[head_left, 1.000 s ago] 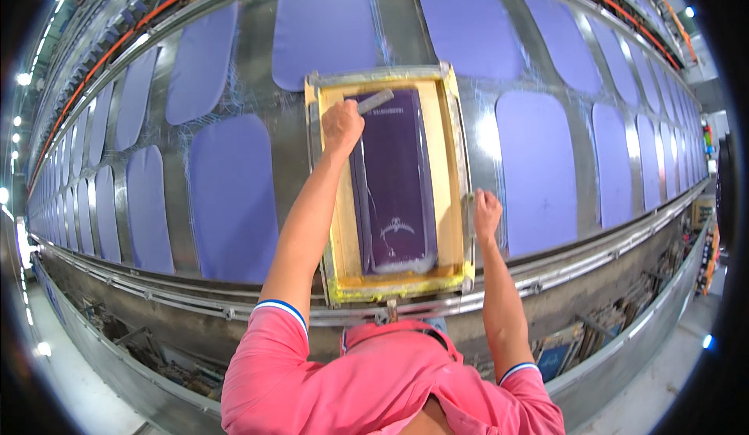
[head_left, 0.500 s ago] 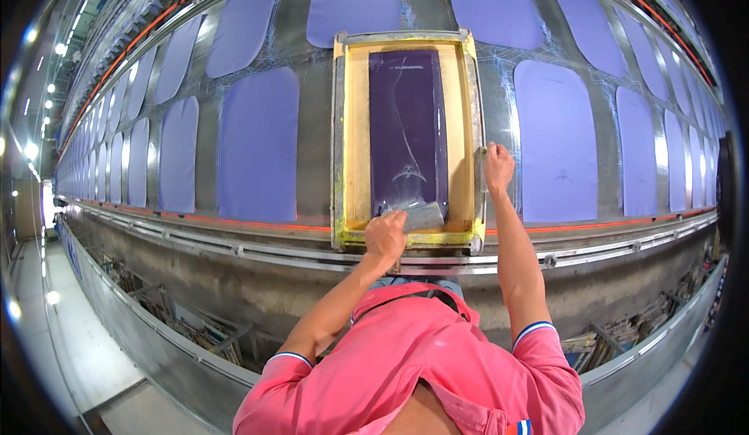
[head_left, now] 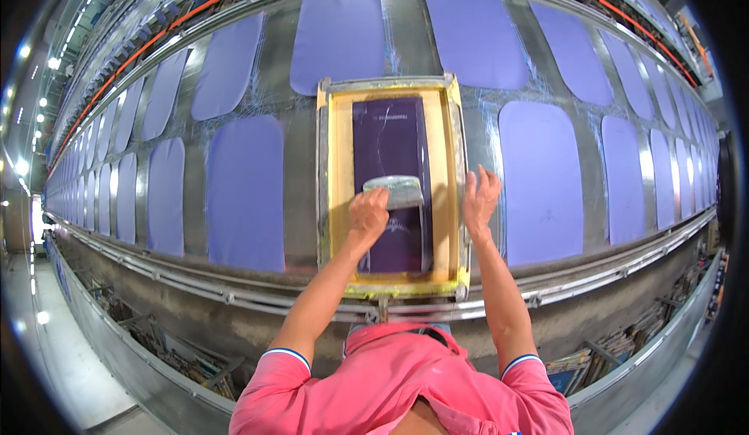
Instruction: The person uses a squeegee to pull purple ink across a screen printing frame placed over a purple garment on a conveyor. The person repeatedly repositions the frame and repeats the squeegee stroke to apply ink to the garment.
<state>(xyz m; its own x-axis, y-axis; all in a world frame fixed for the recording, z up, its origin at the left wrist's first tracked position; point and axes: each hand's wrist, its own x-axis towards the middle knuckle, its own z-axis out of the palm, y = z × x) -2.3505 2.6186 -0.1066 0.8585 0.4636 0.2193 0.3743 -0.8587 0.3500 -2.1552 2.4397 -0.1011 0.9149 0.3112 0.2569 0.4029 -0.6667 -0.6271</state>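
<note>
My left hand [head_left: 368, 215] grips a squeegee [head_left: 402, 188], a flat grey-silver blade lying crosswise over the middle of a dark purple screen [head_left: 388, 138]. The screen sits in a yellow-edged printing frame [head_left: 337, 162] with a pale inner border and metal outer rail, and bears small white lettering and a white emblem, partly hidden. Beside the frame's right rail is my right hand [head_left: 482, 197], fingers apart and slightly curved, apparently holding nothing.
Two long rows of lavender rounded panels [head_left: 246, 189] lie on the metal table [head_left: 476, 72], curving away to both sides. A metal rail [head_left: 199, 279] runs along the near edge, with a trough [head_left: 437, 330] below. A floor walkway [head_left: 66, 333] is at left.
My left hand with the squeegee went from the screen's top to its near end, then back up to the middle. My right hand's fingers have opened at the frame's right side.
</note>
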